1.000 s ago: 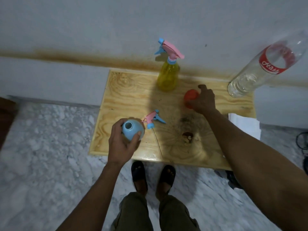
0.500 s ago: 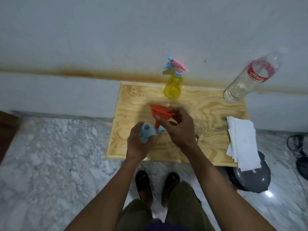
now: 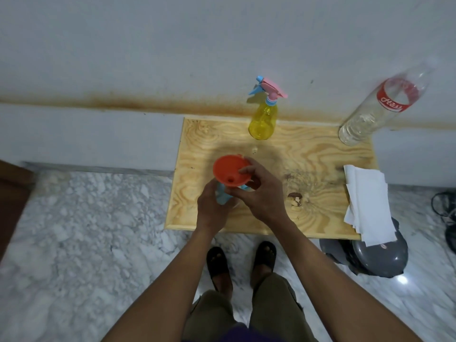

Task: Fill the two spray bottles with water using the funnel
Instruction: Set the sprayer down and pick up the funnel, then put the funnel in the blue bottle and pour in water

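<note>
1. My left hand (image 3: pixel 209 208) is wrapped round the blue spray bottle (image 3: pixel 222 196), held over the front of the desk (image 3: pixel 320 154). Most of the bottle is hidden by my hands.
2. My right hand (image 3: pixel 261 193) pinches the orange funnel (image 3: pixel 230 172) by its rim, spout pointing down at the bottle's neck. I can't tell whether it's seated; the neck is hidden under the cone.
3. Handling, my read: the funnel is light, stiff plastic, so a rim pinch is fine. An empty bottle is light and tippy; grip the body low and keep it upright.
4. The yellow spray bottle (image 3: pixel 262 119) stands at the back edge with its pink trigger head (image 3: pixel 270 91) on, so it isn't open yet.
5. The clear water bottle (image 3: pixel 370 112) stands at the back right corner, part full. It's likely heavy and smooth-walled; take it mid-body, below the red label.
6. Folded paper towels (image 3: pixel 365 201) overhang the desk's right edge.
7. Risk: a top-heavy funnel tipping once water goes in. Keep one hand on the bottle.
</note>
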